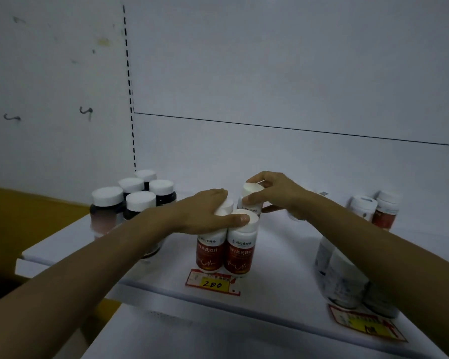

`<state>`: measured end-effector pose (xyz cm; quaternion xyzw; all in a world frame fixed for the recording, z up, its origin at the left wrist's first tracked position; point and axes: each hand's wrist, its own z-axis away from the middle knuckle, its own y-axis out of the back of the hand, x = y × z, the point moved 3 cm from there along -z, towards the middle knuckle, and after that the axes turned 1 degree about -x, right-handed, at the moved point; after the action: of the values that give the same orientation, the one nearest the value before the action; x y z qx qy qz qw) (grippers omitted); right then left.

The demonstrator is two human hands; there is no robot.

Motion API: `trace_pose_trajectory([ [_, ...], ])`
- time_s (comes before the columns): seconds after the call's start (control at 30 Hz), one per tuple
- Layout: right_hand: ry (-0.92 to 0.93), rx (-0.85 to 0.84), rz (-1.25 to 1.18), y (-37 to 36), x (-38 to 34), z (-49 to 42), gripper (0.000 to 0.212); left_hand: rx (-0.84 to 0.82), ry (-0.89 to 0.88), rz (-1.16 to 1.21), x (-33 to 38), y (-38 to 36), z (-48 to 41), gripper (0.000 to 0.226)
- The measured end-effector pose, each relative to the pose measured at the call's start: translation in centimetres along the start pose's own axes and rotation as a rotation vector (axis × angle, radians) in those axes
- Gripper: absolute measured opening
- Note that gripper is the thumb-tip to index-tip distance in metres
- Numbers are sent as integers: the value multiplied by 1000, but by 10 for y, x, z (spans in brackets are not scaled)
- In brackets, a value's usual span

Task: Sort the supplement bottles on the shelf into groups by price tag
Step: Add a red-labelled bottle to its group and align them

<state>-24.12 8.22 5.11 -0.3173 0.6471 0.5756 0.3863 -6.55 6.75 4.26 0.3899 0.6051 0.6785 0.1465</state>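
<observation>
The right hand [275, 195] grips a red-labelled bottle [252, 200] by its cap, best set down straight behind the two front bottles [224, 251] that the flat, open left hand [208, 213] steadies above the 200 price tag [213, 283] at the shelf [283, 260] front edge, with open room on its right.

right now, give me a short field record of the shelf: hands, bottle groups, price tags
left hand: resting flat on caps of the red-label bottles
right hand: gripping a white-capped bottle, tilted, behind that group
tag under red-label group: yellow price tag, reads 200
left group: dark bottles with white caps, clustered
right front: pale bottles on a second tag, number unreadable
right back: two bottles
</observation>
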Motion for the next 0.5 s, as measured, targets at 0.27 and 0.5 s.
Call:
trace_pose_trajectory([
  [0.27, -55, -92, -66, -17, 14, 4, 32, 3, -100, 40, -12, -4, -4, 59],
  [0.5, -40, -48, -123, -18, 16, 13, 28, 4, -47, -116, -15, -3, -9, 87],
])
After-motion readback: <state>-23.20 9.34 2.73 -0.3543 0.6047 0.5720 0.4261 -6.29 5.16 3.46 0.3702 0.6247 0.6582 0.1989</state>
